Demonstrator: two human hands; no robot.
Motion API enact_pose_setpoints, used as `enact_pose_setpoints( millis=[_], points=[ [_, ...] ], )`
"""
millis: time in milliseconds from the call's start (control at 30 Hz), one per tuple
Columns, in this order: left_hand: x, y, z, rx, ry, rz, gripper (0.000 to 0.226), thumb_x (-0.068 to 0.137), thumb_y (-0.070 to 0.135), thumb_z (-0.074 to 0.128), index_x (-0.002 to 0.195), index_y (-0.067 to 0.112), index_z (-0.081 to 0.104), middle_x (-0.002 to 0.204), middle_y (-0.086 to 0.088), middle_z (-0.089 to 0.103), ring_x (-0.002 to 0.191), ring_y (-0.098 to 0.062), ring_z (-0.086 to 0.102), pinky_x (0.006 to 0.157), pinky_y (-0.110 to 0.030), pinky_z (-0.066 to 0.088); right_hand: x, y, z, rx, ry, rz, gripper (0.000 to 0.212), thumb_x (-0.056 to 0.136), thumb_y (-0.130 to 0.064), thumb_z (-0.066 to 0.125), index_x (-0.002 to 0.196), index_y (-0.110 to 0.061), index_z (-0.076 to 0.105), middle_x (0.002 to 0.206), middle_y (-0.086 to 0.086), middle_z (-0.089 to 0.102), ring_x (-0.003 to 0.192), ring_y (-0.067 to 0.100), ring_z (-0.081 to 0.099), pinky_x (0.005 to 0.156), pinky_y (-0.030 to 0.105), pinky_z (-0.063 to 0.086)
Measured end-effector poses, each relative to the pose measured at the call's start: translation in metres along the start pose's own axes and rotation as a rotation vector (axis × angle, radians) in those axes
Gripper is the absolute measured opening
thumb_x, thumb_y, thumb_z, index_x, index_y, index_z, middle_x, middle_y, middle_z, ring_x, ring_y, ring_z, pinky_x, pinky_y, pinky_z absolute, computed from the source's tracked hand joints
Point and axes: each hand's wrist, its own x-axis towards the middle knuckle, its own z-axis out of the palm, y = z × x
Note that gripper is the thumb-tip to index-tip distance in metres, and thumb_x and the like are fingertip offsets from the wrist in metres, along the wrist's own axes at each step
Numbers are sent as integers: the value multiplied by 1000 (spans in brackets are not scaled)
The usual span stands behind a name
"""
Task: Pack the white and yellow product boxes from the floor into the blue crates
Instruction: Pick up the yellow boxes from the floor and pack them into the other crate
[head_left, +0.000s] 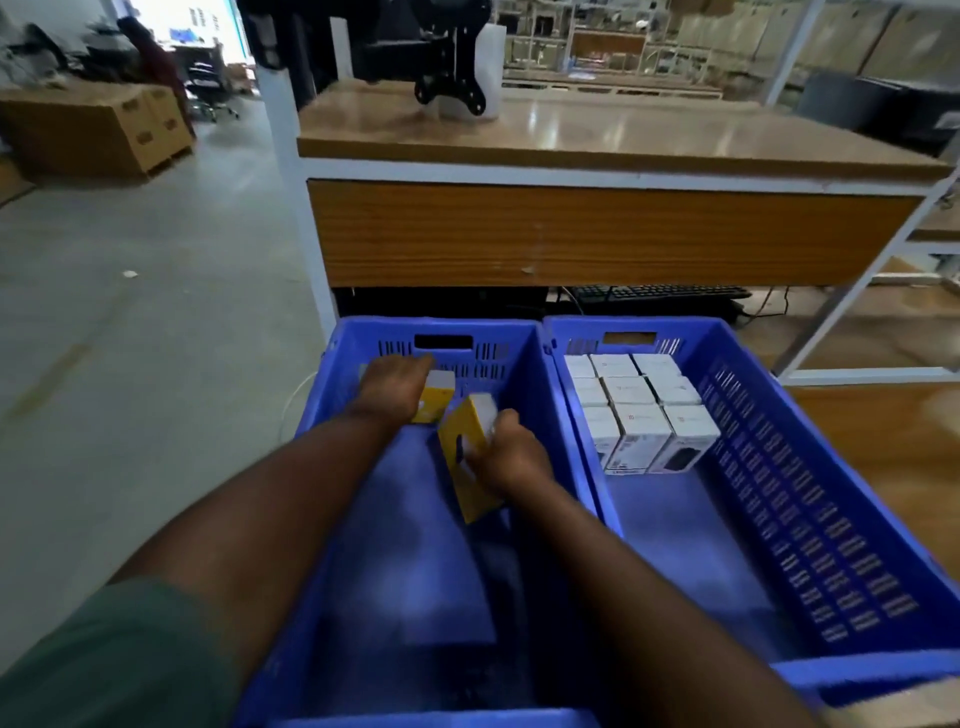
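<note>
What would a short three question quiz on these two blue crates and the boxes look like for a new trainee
1. True or false: the white boxes sit at the far end of the right crate.
2. Which hand grips the tilted yellow box?
3. Multiple choice: the left hand is A) on the floor, B) over a box at the far end of the left crate, C) inside the right crate.

Key
1. True.
2. The right hand.
3. B.

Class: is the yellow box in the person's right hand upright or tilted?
Tilted: the yellow box leans leftward in the right hand.
</note>
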Motion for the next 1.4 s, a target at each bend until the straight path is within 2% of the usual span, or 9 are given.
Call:
enact_pose_setpoints(
  millis=[167,300,467,600,800,1000,1167,1267,1400],
  points=[
    [27,-8,16,-78,13,-7,35,97,20,59,132,17,55,130,-18,60,119,-39,58,97,-48,49,-2,3,14,-333,-87,-153,48,90,-50,67,120,-16,51,122,16,65,110,40,64,73,37,41],
    [39,-13,29,-73,-5,6,50,92,12,68,140,15,56,138,-18,53,126,-41,53,104,-50,45,3,3,15,-311,-56,-146,47,92,-49,67,120,-14,51,122,16,65,110,40,63,72,37,40],
    [31,-3,39,75,96,-83,27,93,22,61,120,20,65,126,-14,55,115,-39,53,84,-48,49,18,3,12,-305,15,-153,45,93,-48,65,119,-14,51,121,16,66,109,41,63,72,39,41],
    [27,1,35,128,54,-86,27,98,14,56,126,13,56,133,-14,50,117,-39,53,78,-47,52,23,3,18,-267,7,-126,42,93,-40,65,120,-10,51,122,18,64,111,42,62,76,43,46],
    [30,-4,26,8,10,-111,28,99,9,56,127,10,53,136,-15,47,121,-37,49,79,-50,53,31,-1,20,249,251,-15,31,89,-21,70,104,-14,44,112,13,61,101,37,64,71,36,44],
    [29,-9,24,-3,-7,-92,31,95,21,65,124,12,60,133,-13,49,122,-35,50,80,-47,53,58,-5,23,522,299,-114,41,91,-13,69,123,-13,44,118,8,63,109,27,64,82,34,50],
    [28,-23,28,-39,-45,-69,42,89,26,76,126,13,61,131,-12,51,121,-35,53,87,-50,55,94,-2,13,58,282,-265,47,92,-43,66,127,-20,45,122,10,62,104,38,63,80,49,54],
    [25,-19,27,13,-26,-77,32,98,21,61,129,12,58,132,-14,48,120,-36,51,83,-48,53,112,-12,-1,-237,177,-285,53,93,-45,62,132,-16,39,124,19,58,103,47,60,82,55,52],
    [24,-16,28,53,-23,-82,33,100,17,56,133,10,55,133,-17,48,120,-38,51,81,-49,53,117,-29,-29,-96,88,-236,51,90,-27,69,130,-7,43,123,19,62,111,41,62,88,49,52]
  ],
)
